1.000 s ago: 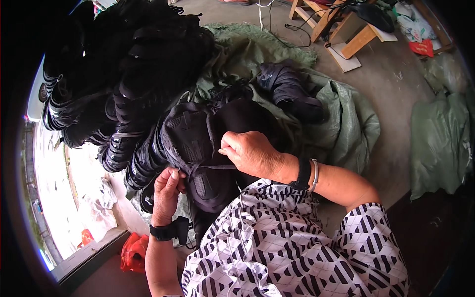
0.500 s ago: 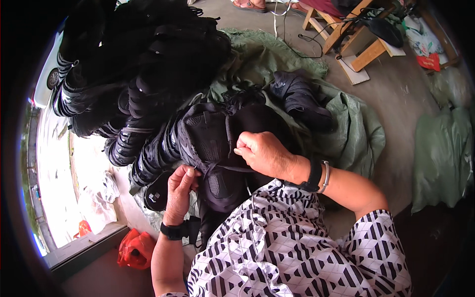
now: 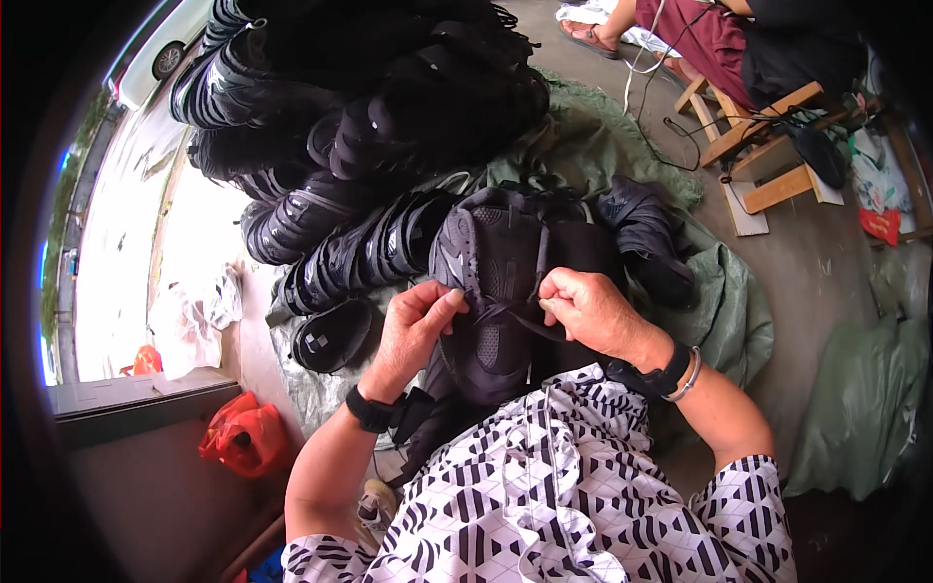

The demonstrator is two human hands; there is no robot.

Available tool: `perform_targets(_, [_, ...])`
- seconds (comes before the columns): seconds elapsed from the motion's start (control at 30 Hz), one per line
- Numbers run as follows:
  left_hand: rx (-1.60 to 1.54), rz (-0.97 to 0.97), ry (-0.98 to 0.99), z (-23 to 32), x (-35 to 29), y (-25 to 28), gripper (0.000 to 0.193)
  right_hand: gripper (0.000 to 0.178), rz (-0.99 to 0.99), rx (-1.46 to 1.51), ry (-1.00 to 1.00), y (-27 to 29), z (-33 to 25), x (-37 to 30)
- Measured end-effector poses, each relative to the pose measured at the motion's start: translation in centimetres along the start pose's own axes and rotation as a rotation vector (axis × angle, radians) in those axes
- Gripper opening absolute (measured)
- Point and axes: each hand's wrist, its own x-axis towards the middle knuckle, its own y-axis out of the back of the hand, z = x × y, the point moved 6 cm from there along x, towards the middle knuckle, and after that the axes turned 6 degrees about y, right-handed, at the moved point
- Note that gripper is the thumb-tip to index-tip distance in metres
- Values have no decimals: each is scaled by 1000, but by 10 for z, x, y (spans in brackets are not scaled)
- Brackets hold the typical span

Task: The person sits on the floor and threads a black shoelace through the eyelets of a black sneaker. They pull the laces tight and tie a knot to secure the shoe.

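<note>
On my lap lies a black shoe upper with mesh panels, its toe toward me. A black shoelace crosses over it between my hands. My left hand is closed in a pinch on the lace at the upper's left edge. On the other side, my right hand pinches the lace between thumb and fingers. The lace ends are hidden by my fingers. Another dark upper lies just beyond my right hand.
A large heap of black shoe uppers rises at the far left, with nested stacks below it. Green sheeting spreads underneath. A wooden stool and a seated person's leg are far right. A red plastic bag sits left.
My view has shifted, so the scene sits farther right. My right hand has lowered onto the upper's right side, and my left hand has risen slightly along the left edge.
</note>
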Motion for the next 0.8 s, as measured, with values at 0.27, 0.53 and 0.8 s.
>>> perform_targets(0.27, [135,184,-13,10,11,-3,24,5,8,-142,160,1,-11,1])
perform_targets(0.53, [1208,170,-702,98,-4,-22,12,7,256,-846,791,16,-56,-4])
perform_targets(0.8, [1466,-494,-1007,107,19,-41,20,3,-161,-861,785,5,-51,19])
